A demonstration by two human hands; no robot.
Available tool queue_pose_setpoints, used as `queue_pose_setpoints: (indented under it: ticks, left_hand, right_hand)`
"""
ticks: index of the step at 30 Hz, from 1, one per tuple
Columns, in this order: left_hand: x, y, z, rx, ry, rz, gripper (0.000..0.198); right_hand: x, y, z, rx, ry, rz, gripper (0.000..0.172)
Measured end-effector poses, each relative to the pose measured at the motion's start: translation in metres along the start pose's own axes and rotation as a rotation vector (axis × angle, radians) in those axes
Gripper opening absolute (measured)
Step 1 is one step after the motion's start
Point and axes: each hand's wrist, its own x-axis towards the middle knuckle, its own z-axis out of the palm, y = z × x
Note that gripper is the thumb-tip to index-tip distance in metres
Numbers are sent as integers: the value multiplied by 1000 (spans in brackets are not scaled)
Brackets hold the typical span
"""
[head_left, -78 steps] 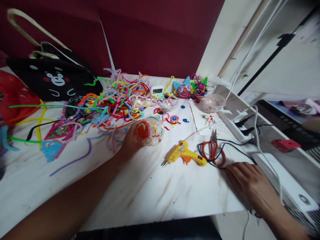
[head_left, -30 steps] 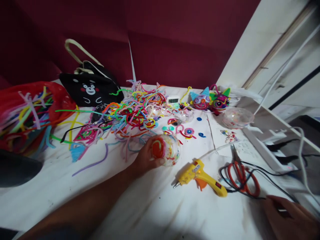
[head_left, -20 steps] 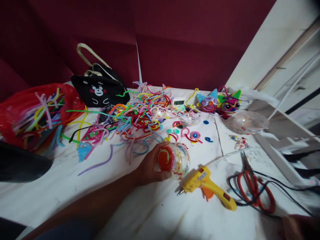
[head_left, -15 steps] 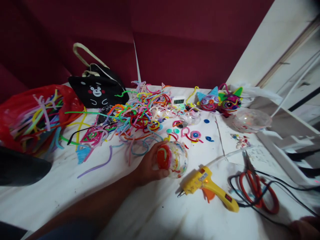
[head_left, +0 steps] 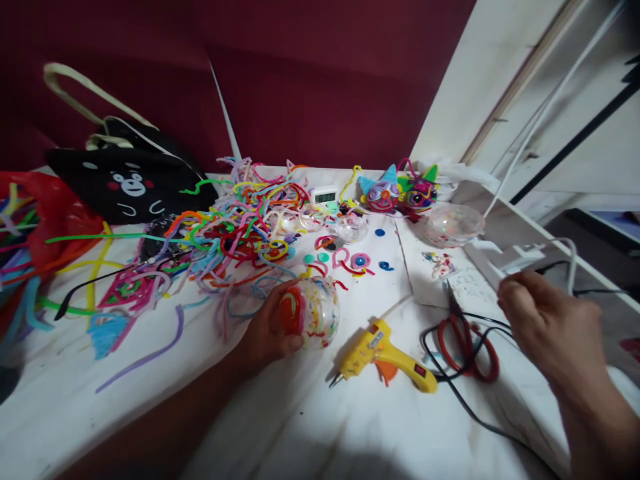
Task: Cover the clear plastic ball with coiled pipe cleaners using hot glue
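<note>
- The left hand (head_left: 265, 330) is closed around a clear ball (head_left: 313, 311), with the fingers curled over its near side and the thumb underneath.
- The ball has coloured strands inside and a red-orange coil facing the palm. It sits low over the white surface (head_left: 280, 413), just in front of the pile of pipe cleaners (head_left: 240, 223).
- The right hand (head_left: 550, 327) is raised over the right edge of the surface with its back to the camera and its fingers loosely bent. It is blurred, so it is not clear whether it is pinching anything.
- A yellow glue gun (head_left: 385, 350) lies on its side just right of the ball, with its nozzle pointing toward the near edge.
- Red-handled scissors (head_left: 467, 337) lie between the glue gun and the right hand, tangled with a black cord (head_left: 453, 397).
- A white power strip (head_left: 515, 257) lies beyond the right hand.
- Farther back are a small timer (head_left: 325, 195), two cat-faced figures (head_left: 400, 190) and a clear half shell (head_left: 453, 223).
- A black bag (head_left: 127, 183) with a bear face stands at the back left, with a red bag (head_left: 55, 213) beside it.
</note>
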Motion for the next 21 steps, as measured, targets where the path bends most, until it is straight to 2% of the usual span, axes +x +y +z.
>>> queue_pose_setpoints:
  ticks: [4,9,16,21]
  left_hand:
    - [1,-1,0,-48,0,9,77]
    - [3,1,3,-70,17,10,75]
    - [6,10,7,-49,54,13,68]
    - [9,9,7,-74,86,27,66]
  right_hand:
    - [23,-20,6,-28,-22,-56,22]
    - [41,-19,20,-18,14,-43,24]
    - [47,-10,35,246,-109,24,25]
    - [47,-8,49,460,-87,59,27]
